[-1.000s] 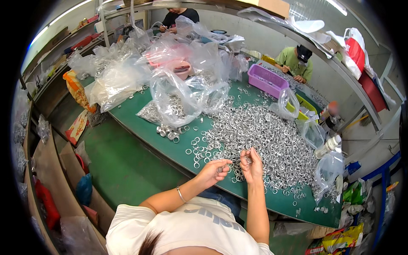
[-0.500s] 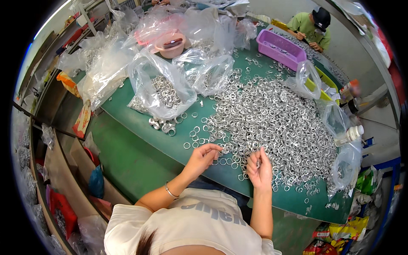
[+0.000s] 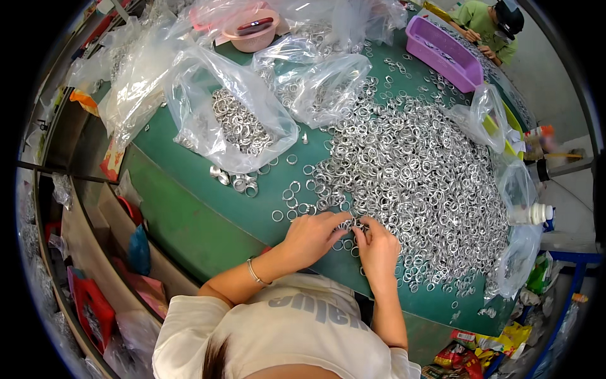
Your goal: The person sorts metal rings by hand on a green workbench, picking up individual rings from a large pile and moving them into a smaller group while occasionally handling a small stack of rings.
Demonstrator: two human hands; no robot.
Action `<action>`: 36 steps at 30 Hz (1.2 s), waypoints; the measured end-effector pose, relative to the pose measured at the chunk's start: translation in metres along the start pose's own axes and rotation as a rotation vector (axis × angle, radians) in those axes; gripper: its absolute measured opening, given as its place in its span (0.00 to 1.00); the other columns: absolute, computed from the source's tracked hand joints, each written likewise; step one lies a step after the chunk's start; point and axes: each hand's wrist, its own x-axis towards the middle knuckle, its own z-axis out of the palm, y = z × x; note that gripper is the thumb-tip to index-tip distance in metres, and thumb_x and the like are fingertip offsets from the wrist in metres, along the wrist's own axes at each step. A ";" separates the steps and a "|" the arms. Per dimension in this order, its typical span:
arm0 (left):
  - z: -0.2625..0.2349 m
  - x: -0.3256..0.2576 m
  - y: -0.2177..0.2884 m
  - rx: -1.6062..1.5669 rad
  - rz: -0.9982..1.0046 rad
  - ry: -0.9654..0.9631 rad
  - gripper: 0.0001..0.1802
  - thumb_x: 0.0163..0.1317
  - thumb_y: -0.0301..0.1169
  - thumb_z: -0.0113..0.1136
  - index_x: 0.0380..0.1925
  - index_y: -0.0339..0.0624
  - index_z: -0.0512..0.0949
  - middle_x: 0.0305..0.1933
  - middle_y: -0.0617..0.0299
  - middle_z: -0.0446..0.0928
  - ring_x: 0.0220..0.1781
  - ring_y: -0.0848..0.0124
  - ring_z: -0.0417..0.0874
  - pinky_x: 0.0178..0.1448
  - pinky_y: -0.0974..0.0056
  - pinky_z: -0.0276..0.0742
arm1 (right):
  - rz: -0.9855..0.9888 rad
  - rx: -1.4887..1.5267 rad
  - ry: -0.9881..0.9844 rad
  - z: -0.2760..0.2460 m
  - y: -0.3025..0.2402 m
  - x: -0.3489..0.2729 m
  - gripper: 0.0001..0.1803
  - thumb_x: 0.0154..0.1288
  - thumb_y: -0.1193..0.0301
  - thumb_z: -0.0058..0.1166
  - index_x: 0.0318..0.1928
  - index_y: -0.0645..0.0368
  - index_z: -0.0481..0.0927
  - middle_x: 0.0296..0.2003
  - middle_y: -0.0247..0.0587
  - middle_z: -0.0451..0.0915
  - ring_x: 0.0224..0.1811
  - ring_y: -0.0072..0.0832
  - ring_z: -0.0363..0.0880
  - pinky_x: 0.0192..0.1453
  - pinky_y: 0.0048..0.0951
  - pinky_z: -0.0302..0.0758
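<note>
A broad pile of silvery metal rings (image 3: 423, 183) covers the right half of the green table (image 3: 189, 183). At the pile's near left edge my two hands have come close together. My left hand (image 3: 312, 239), with a bracelet on its wrist, has its fingers curled around a few rings (image 3: 344, 225). My right hand (image 3: 379, 247) faces it, thumb and fingers pinched on rings at the same spot. The fingers partly hide these rings, so which hand bears each one is unclear. Several loose rings (image 3: 291, 203) lie just left of the pile.
Clear plastic bags (image 3: 278, 129) with rings stand farther back, before a pink bowl (image 3: 252, 39). A purple basket (image 3: 442, 54) is at the far right, near a co-worker in green (image 3: 476, 22). A clear bottle (image 3: 530, 214) lies by the table's right edge.
My hands have moved toward each other, from apart to nearly touching over the rings at the pile's edge. The whole view has shifted a little.
</note>
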 end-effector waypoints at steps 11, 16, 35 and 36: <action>0.012 0.008 0.000 -0.010 -0.128 0.010 0.11 0.50 0.31 0.64 0.34 0.46 0.76 0.15 0.61 0.72 0.17 0.61 0.75 0.22 0.60 0.70 | 0.184 0.608 0.115 -0.004 0.021 -0.003 0.02 0.58 0.77 0.57 0.32 0.61 0.79 0.17 0.30 0.71 0.15 0.19 0.64 0.20 0.21 0.61; 0.013 0.007 -0.001 -0.025 -0.154 -0.022 0.10 0.50 0.28 0.63 0.33 0.45 0.76 0.13 0.63 0.68 0.15 0.66 0.72 0.21 0.62 0.67 | 0.272 1.591 0.088 -0.019 0.031 -0.012 0.08 0.68 0.68 0.46 0.33 0.60 0.71 0.23 0.36 0.70 0.19 0.21 0.66 0.17 0.16 0.58; 0.001 -0.021 -0.003 -1.641 -0.614 -0.325 0.14 0.56 0.17 0.45 0.41 0.33 0.75 0.37 0.60 0.76 0.34 0.76 0.74 0.32 0.73 0.69 | 0.001 -0.090 0.098 0.002 0.005 -0.016 0.10 0.58 0.72 0.57 0.41 0.57 0.81 0.22 0.45 0.79 0.21 0.41 0.78 0.23 0.37 0.71; 0.001 -0.021 -0.002 -1.674 -0.637 -0.338 0.13 0.56 0.17 0.45 0.41 0.33 0.75 0.37 0.60 0.76 0.34 0.76 0.73 0.32 0.73 0.68 | -0.034 -0.087 0.051 0.001 0.003 -0.021 0.10 0.58 0.72 0.57 0.42 0.56 0.80 0.22 0.44 0.79 0.21 0.41 0.78 0.23 0.37 0.71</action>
